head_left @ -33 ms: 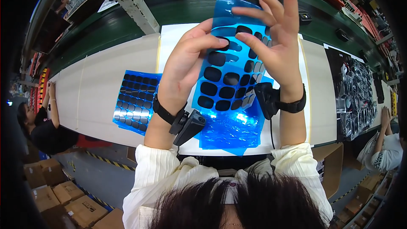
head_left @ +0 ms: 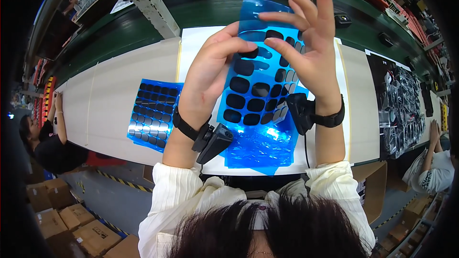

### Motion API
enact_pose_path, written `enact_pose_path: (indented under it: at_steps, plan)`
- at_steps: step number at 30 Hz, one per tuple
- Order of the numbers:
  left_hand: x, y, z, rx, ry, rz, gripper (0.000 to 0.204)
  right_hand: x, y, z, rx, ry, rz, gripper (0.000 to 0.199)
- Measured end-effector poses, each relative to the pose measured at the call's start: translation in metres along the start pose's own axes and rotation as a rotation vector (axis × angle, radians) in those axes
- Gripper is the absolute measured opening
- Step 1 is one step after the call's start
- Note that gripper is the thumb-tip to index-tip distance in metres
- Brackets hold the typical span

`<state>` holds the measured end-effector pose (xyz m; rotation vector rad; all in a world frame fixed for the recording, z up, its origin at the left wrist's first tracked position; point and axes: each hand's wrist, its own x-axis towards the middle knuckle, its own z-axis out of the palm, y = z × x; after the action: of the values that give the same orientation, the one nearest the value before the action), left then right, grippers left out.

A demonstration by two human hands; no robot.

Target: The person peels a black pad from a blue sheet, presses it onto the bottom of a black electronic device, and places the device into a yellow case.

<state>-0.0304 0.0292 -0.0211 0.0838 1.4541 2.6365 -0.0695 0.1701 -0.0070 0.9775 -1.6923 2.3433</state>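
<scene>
A translucent blue film sheet (head_left: 248,79) carrying rows of black rounded-square pieces is held up and bent before me. My left hand (head_left: 203,67) grips its left side, thumb on the front face and fingers behind. Beside its upper right part is my right hand (head_left: 311,50), fingers spread; the thumb tip lies close to a black piece (head_left: 274,34), and whether it touches cannot be made out. Small dark bits show at two of that hand's fingertips. More blue film (head_left: 260,153) lies shiny beneath, on a white sheet (head_left: 215,160).
Another blue sheet with dark pieces (head_left: 152,114) lies on the table to the left. Bagged black parts (head_left: 400,110) are at right. A green conveyor (head_left: 210,7) runs behind, beside a metal post (head_left: 150,5). Other people sit at both sides; cartons (head_left: 95,234) stand lower left.
The upper part of the sheet and my right hand's fingers have shifted slightly left. My left hand keeps its hold.
</scene>
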Motion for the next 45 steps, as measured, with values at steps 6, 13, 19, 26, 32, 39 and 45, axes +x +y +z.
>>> enact_pose_path:
  at_steps: [6, 13, 19, 26, 32, 39, 45]
  plan:
    - [-0.001, -0.005, 0.007, 0.102, 0.088, 0.016, 0.022, 0.037, 0.048, -0.013, -0.086, -0.410, -1.061, 0.088]
    - [0.000, -0.005, 0.000, -0.125, 0.063, -0.034, 0.020, 0.035, 0.050, -0.014, -0.009, -0.403, -1.035, 0.088]
    - [-0.003, -0.004, -0.004, -0.041, -0.002, -0.034, 0.020, 0.034, 0.050, -0.013, -0.004, -0.398, -1.072, 0.092]
    - [-0.009, -0.002, -0.004, -0.009, -0.009, -0.057, 0.018, -0.003, -0.005, 0.006, 0.062, -0.176, -0.246, 0.095]
    - [0.002, -0.006, -0.011, -0.063, -0.110, -0.029, 0.017, -0.009, 0.010, -0.004, -0.090, -0.128, -0.424, 0.081]
    - [0.010, -0.016, -0.008, 0.219, 0.063, 0.022, 0.033, -0.015, -0.040, 0.004, -0.035, 0.216, -0.057, 0.093]
    - [0.000, -0.026, -0.020, 1.355, -0.017, 0.270, 0.046, -0.004, -0.032, -0.066, -0.269, 0.070, -0.191, 0.083]
